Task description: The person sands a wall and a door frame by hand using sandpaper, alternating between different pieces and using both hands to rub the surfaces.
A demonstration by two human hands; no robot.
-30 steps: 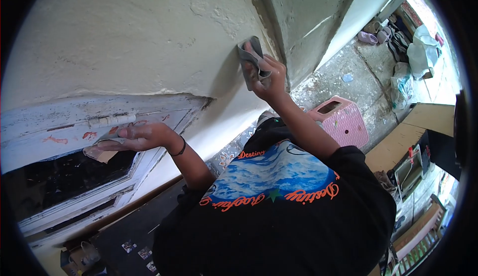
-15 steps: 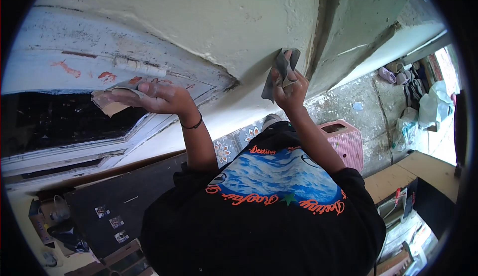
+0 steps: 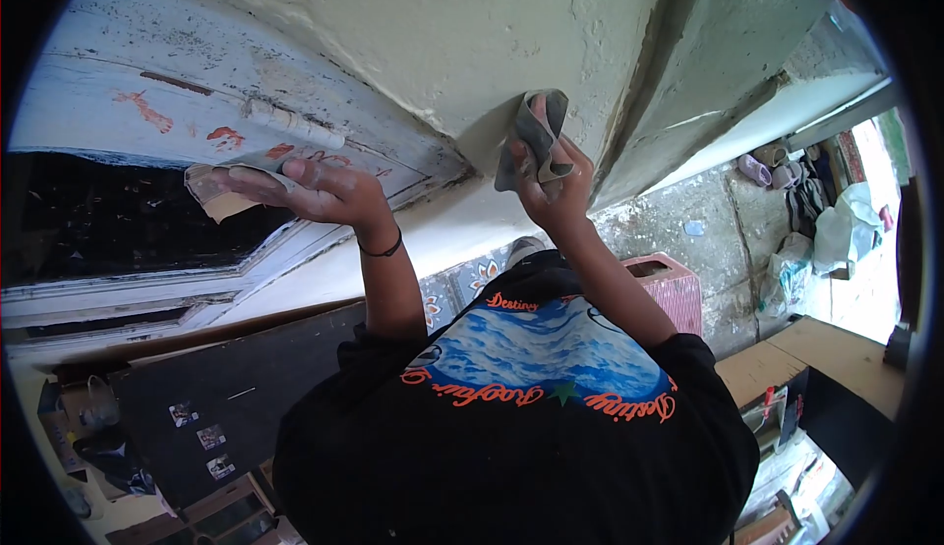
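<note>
My left hand (image 3: 332,192) is closed on a folded piece of sandpaper (image 3: 211,189) with a tan back, beside the worn white window frame (image 3: 147,63). Pale dust coats its fingers, and a dark band circles the wrist. My right hand (image 3: 562,189) grips a bent sheet of grey sandpaper (image 3: 547,114) against the pale plastered wall (image 3: 462,24); whether the whole sheet touches the wall cannot be made out. Reddish-orange patches (image 3: 226,136) mark the frame above my left hand.
A pink ridged stool (image 3: 678,294) stands on the stained floor behind my right arm. Shoes (image 3: 801,176) and plastic bags (image 3: 848,219) lie at the right. A dark tabletop (image 3: 285,368) is at lower left, a brown wooden surface (image 3: 836,348) at lower right.
My right hand has shifted left along the wall with the grey sandpaper, which is now bent differently. My left hand stays almost in place. The view has turned slightly.
</note>
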